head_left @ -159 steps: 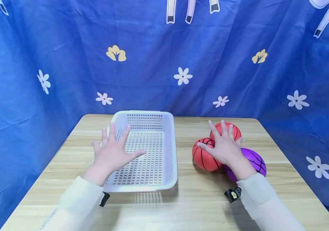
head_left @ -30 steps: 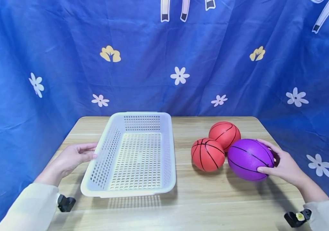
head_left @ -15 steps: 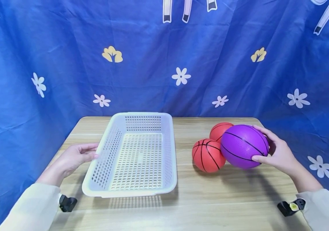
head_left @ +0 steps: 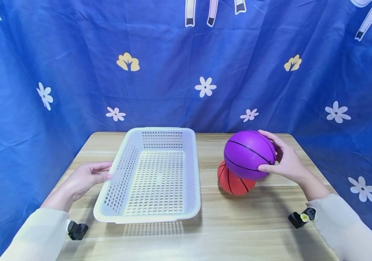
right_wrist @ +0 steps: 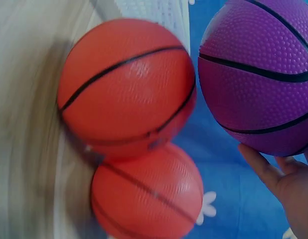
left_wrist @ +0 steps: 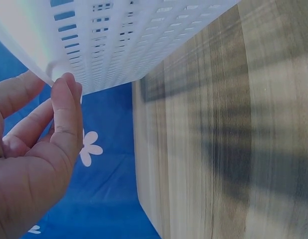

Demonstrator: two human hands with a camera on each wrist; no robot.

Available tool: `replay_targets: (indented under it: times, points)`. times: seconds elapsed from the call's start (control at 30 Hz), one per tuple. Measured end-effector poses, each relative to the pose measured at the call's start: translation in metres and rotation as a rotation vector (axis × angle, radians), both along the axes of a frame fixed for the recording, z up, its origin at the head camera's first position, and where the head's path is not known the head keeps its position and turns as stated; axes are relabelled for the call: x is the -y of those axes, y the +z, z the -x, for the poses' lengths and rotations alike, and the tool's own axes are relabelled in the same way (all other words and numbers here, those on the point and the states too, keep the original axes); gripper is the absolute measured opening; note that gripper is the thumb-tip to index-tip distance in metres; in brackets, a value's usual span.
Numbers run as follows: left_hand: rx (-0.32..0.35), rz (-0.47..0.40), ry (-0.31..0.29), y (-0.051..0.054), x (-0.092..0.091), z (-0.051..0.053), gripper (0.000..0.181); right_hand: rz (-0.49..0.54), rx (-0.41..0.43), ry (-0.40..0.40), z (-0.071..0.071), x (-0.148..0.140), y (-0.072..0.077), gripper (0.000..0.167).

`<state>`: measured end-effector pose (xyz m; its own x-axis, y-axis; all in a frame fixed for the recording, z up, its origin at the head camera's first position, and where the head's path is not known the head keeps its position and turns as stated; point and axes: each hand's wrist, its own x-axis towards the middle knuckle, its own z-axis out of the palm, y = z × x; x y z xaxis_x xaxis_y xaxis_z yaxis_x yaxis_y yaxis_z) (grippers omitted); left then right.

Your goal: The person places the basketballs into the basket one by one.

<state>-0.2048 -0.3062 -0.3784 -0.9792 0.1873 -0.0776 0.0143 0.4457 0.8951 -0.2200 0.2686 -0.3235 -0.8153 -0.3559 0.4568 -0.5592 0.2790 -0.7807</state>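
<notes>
Nearest the head camera, both pale sleeves (head_left: 37, 235) reach in from the lower corners, a black wrist device (head_left: 77, 231) beside the left cuff. The left forearm slants up and inward; the left hand (head_left: 79, 179) points right, its thumb and fingers pinching the left rim of a white basket (head_left: 169, 216). The basket is on the left half of the wooden table (head_left: 235, 228), its long axis running from near to far.

The right forearm slants up and leftward. The right hand (head_left: 287, 163) is clamped on a purple ball (head_left: 248, 154) from its right side, thumb nearer, fingers beyond. The ball is raised above the table, right of the basket, its roundness marked by black seams slanting down to the right. It partly covers a red ball (head_left: 233, 185); the right wrist view shows a second red ball (right_wrist: 149, 196).

Behind hangs a blue curtain (head_left: 166, 90) with white flowers.
</notes>
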Motion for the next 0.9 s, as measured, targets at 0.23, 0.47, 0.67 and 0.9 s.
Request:
replay_targets:
  times: [0.23,0.47,0.67,0.9]
  points:
    - [0.015,0.044,0.024,0.004,-0.002,-0.002,0.063,-0.066,0.033,0.008,0.013,0.034,0.009,0.092]
    - [0.017,0.054,0.025,0.004,-0.002,-0.003,0.063,-0.054,0.085,0.057,0.028,0.072,0.02,0.089]
    - [0.008,0.038,0.019,0.003,-0.001,-0.002,0.062,-0.084,0.056,0.081,0.041,0.105,0.028,0.089]
    - [0.008,0.043,0.026,0.004,-0.002,-0.003,0.062,-0.116,0.027,0.076,0.054,0.141,0.027,0.09]
